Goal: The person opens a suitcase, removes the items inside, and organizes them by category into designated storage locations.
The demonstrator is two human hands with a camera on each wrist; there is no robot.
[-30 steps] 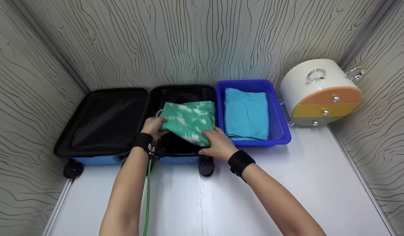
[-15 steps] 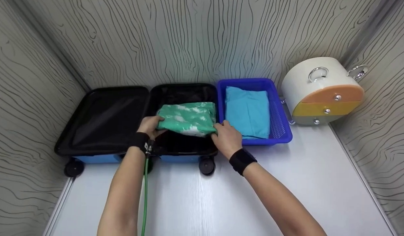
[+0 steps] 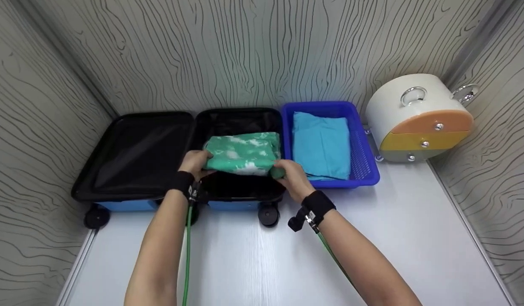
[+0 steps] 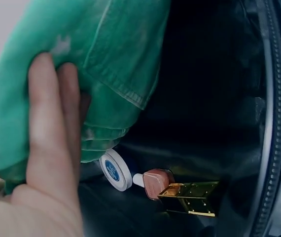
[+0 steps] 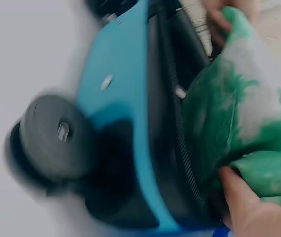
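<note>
A folded green and white garment (image 3: 243, 153) hangs over the right half of an open blue suitcase (image 3: 177, 148) with black lining. My left hand (image 3: 195, 164) grips the garment's left edge (image 4: 81, 89). My right hand (image 3: 291, 176) grips its right front corner (image 5: 259, 173). Under the garment, on the suitcase floor, lie a small white round jar (image 4: 116, 170), a pink bottle (image 4: 155, 181) and a gold box (image 4: 190, 197).
A blue basket (image 3: 364, 168) with a folded light blue garment (image 3: 320, 143) stands right of the suitcase. A white round drawer unit (image 3: 417, 117) with orange and yellow fronts sits at the back right. Patterned walls close in three sides. The suitcase wheel (image 5: 56, 133) is near the table front.
The garment has sunk lower over the suitcase's right half. My right hand has turned under its right corner, and the wrist camera now shows below the band.
</note>
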